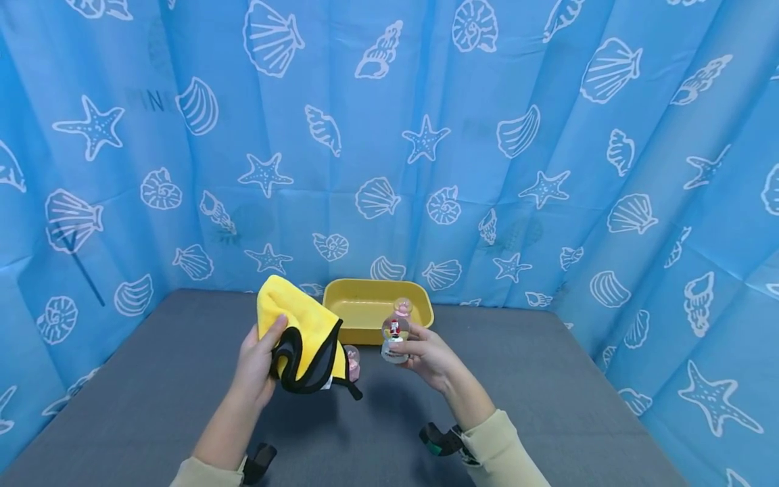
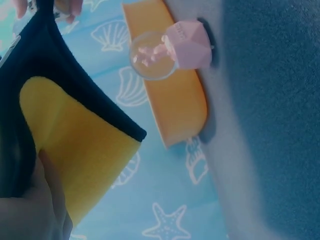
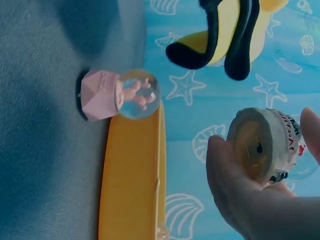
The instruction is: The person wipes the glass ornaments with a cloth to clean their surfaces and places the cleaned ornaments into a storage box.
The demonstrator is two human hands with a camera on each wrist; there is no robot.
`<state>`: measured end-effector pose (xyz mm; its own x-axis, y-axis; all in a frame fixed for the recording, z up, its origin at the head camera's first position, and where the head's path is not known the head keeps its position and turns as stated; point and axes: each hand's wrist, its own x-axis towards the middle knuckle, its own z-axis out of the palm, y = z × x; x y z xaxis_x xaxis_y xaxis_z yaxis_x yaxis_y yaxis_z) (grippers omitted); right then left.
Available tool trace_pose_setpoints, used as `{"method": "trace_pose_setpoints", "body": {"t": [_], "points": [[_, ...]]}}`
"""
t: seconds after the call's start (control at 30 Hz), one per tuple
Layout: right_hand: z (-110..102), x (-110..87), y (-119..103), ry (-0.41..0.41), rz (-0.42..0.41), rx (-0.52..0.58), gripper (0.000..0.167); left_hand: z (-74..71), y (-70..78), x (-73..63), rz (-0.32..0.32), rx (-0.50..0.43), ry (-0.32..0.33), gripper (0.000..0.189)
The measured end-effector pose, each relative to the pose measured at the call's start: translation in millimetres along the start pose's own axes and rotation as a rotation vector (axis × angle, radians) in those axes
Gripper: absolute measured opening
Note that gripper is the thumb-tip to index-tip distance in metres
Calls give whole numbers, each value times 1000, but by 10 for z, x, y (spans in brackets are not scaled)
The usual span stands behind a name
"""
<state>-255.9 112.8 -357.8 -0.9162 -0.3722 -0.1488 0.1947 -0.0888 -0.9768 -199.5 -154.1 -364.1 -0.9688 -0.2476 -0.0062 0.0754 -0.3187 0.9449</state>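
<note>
My left hand grips a folded yellow towel with a dark border, its thumb lying across the front. My right hand holds a small snow globe with a red-and-white Santa figure inside, upright above the table, fingers round its white base. In the right wrist view the underside of that base faces the camera. A snow globe with a pink faceted base stands on the table between the hands; the towel partly covers it in the head view.
Behind the hands a shallow yellow tray stands near the table's back edge. Another small globe shows at the tray, partly behind the held one. A blue shell-patterned curtain hangs behind the grey table.
</note>
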Motion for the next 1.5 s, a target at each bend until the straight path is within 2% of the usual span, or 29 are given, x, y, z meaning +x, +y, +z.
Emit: {"method": "trace_pose_setpoints", "body": {"t": [0.2, 0.5, 0.8, 0.9, 1.1, 1.3, 1.5], "points": [[77, -40, -40, -43, -22, 54, 54, 37, -24, -19, 2, -29, -27, 41], [180, -75, -33, -125, -62, 13, 52, 65, -40, -33, -44, -133, -78, 36], [240, -71, -6, -223, -81, -53, 28, 104, -61, -54, -46, -160, -146, 35], [273, -77, -10, -231, -74, -51, 26, 120, -70, -61, -43, -169, -158, 35], [342, -83, -21, -225, -82, -96, 34, 158, -98, -63, -34, -171, -179, 32], [410, -80, -1, -218, -98, -181, 42, 217, -114, -69, -47, -143, -172, 38], [459, -75, 24, -201, -102, -212, 45, 264, -137, -67, -59, -99, -175, 43]]}}
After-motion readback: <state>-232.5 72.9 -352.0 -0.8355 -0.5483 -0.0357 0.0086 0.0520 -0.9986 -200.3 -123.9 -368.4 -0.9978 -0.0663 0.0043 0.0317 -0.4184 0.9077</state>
